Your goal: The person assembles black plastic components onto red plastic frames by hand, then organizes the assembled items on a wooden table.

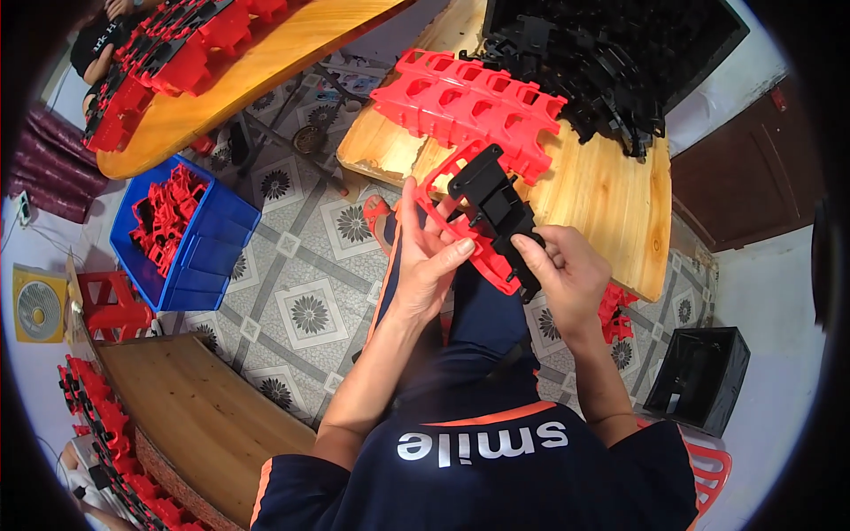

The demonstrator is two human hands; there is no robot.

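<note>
My left hand grips a red plastic frame from its left side, thumb across the lower bar. My right hand holds a black plastic part that lies on top of the red frame, fingers at its lower end. Both are held above my lap, just in front of the wooden table. A row of assembled red frames stands on that table right behind my hands.
A heap of black parts fills a black tray at the table's back. A blue bin of red parts sits on the tiled floor at left. More red pieces lie on another wooden table. A black crate stands at right.
</note>
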